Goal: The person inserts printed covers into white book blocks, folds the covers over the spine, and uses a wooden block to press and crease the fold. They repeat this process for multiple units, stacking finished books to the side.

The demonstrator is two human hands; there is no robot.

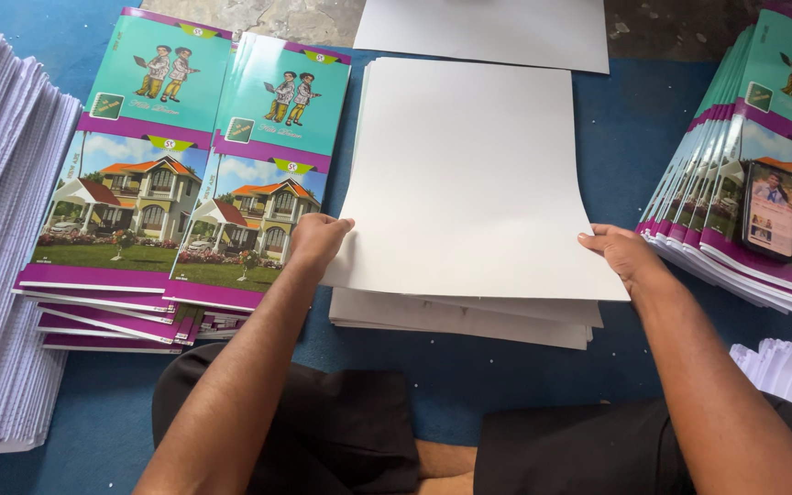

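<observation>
A large white sheet [469,174] lies on top of a pile of white sheets [460,316] in front of me on a blue mat. My left hand [315,240] pinches the sheet's near left corner. My right hand [621,257] grips its near right corner. The sheet's near edge is lifted slightly off the pile. Left of the pile lie two stacks of colourful printed covers [185,165] showing a house and cartoon figures.
A fanned stack of the same covers [735,192] lies at right with a phone [769,211] on it. Tall stacks of white paper [2,229] stand at far left; more paper [790,362] lies near right. Another white sheet [488,32] lies beyond. My knees are below.
</observation>
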